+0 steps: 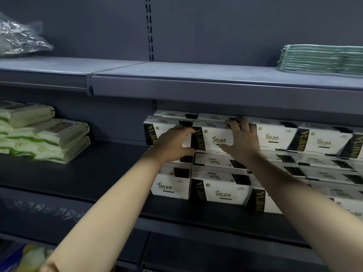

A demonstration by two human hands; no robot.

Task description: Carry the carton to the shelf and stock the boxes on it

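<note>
both hands are gripping one white-and-black box [213, 137] in the top row of the stack of boxes [324, 142], which is sitting on the middle shelf [88, 173]. the left hand [172, 143] is curling round the box's left end, fingers on top & thumb hooking under the bottom edge. the right hand [242, 140] is clamping the box's right end, fingers spreading over the top edge, thumb pressing under the bottom front.

the box is standing upright w/ its printed face toward the camera, touching a same-type box on its left & another on its right. just behind it more boxes are showing, close under the upper shelf [216, 85]. below the box more rows are sitting, the lowest stepping out toward the front.

far left of the box, on the same shelf, green-and-white soft packs [49, 138] are piling up, well apart from it. above & far left of the box a crumpled clear plastic bag [21, 38] is lying on the upper shelf. above & far right of it a flat pile of pale green folded items [322, 58] is resting. above-left of the box a slotted upright strip [149, 30] is running up the back panel. far below-left of the box something blue & yellow [17, 256] is showing, too blurred to id.
</note>
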